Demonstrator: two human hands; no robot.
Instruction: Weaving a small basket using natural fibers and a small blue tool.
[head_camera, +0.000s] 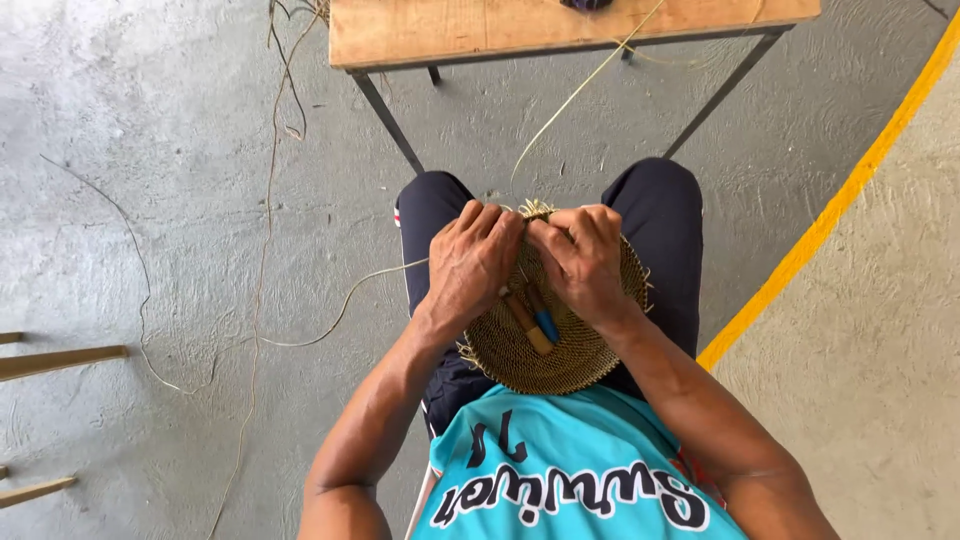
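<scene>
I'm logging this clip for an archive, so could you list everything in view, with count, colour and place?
woven disc: one, tan-brown, on the lap under both hands
tools: two, one wooden and one with a blue handle, lying on the disc between the hands
long strands: several, pale straw, one from the disc up to the table, others trailing on the floor at left
table: one, light wood top on dark metal legs, top of view
wooden slats: a few, pale, left edge
floor stripe: one, yellow, right, on grey concrete
shirt: one, turquoise, bottom
trousers: dark, on both legs
left hand: on the disc's far edge
right hand: beside it, same edge
</scene>
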